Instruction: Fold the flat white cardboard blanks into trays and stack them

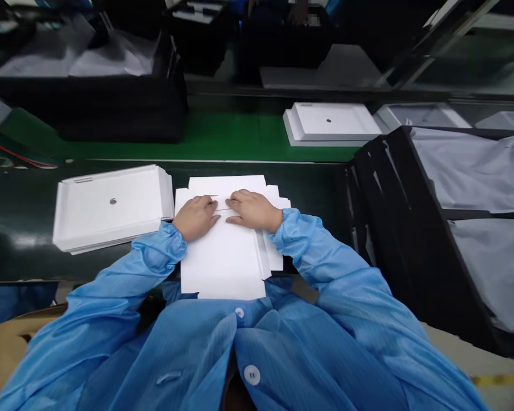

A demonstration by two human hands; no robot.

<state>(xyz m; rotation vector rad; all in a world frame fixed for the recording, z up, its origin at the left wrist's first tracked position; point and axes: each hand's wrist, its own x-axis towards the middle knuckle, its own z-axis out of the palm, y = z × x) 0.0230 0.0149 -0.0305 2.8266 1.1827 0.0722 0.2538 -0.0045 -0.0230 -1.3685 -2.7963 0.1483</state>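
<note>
A flat white cardboard box blank [223, 257] with notched flaps lies in front of me, its near end reaching over the table edge to my blue coat. My left hand [196, 217] rests on the blank's upper left part, fingers stretched out and thumb apart from them. On the upper right part lies my right hand [255, 211], its thumb likewise spread from the fingers. Both sets of fingertips touch the blank beside a crosswise crease between them. The palms and undersides of the fingers are hidden.
Left of the blank lies a stack of white trays [111, 208] with a round hole. More white trays [332, 123] sit on the green surface [240, 131] beyond. Black bins [394, 228] with whitish sheets stand close on the right; a black stack [124, 108] stands at back left.
</note>
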